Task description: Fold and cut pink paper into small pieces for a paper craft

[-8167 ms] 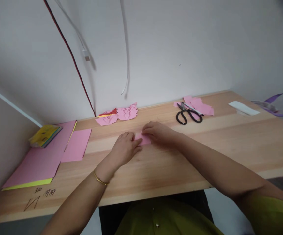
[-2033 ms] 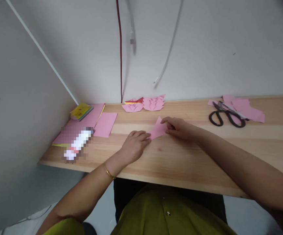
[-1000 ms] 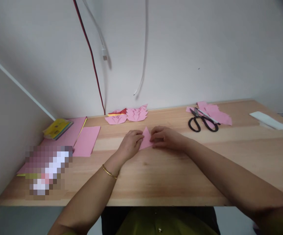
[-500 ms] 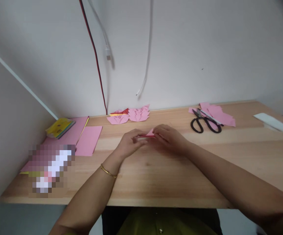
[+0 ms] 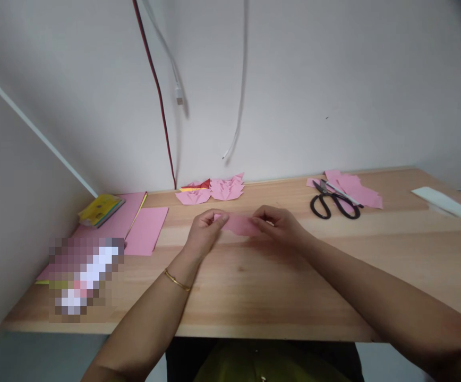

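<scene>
Left of the scissors point(image 5: 326, 193), our left hand point(image 5: 202, 231) and right hand point(image 5: 281, 225), pinched closed, grip the pink paper point(image 5: 238, 224) at its ends; creases look unclear, so we should align edges first.

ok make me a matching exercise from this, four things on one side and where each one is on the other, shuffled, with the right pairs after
Things:
1. scissors
2. bracelet
3. small pink paper
4. yellow packet

Places:
a. held between the left hand and the right hand
b. on top of the large pink sheet
c. at the pink scraps near the wall
d. around the left forearm, near the wrist

Right pairs: 1-c, 2-d, 3-a, 4-b
</scene>
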The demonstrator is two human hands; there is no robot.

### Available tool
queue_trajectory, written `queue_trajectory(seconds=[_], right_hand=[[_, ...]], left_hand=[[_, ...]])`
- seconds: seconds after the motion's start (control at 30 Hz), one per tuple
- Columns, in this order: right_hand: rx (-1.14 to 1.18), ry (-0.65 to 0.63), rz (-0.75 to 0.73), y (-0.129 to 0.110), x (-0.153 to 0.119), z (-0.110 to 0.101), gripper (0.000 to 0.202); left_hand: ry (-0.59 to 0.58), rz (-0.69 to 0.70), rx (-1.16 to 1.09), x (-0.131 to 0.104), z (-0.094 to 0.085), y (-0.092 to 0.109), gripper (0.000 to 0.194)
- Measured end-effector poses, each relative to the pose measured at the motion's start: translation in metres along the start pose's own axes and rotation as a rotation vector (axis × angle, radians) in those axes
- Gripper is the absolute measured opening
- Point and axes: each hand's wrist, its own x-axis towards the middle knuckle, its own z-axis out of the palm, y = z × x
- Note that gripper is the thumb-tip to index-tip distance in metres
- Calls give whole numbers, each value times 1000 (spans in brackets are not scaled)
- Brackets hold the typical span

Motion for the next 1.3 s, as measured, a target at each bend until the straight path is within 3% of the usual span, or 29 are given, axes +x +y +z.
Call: queue_trajectory(seconds=[0.2, 0.47, 0.77, 0.97, 1.3], right_hand=[[129, -24, 74, 2, 1, 0, 26], [255, -65, 166, 8, 1, 3, 31], [193, -62, 262, 14, 0, 3, 32], [157, -32, 293, 12, 0, 0, 33], [24, -161, 251, 9, 1, 0, 31]], left_hand=[[-6, 23, -64, 0, 0, 0, 31], [31, 52, 22, 1, 0, 5, 40], [-18, -57, -102, 4, -1, -3, 42], [-6, -98, -143, 7, 0, -3, 28], [52, 60, 139, 6, -3, -3, 26]])
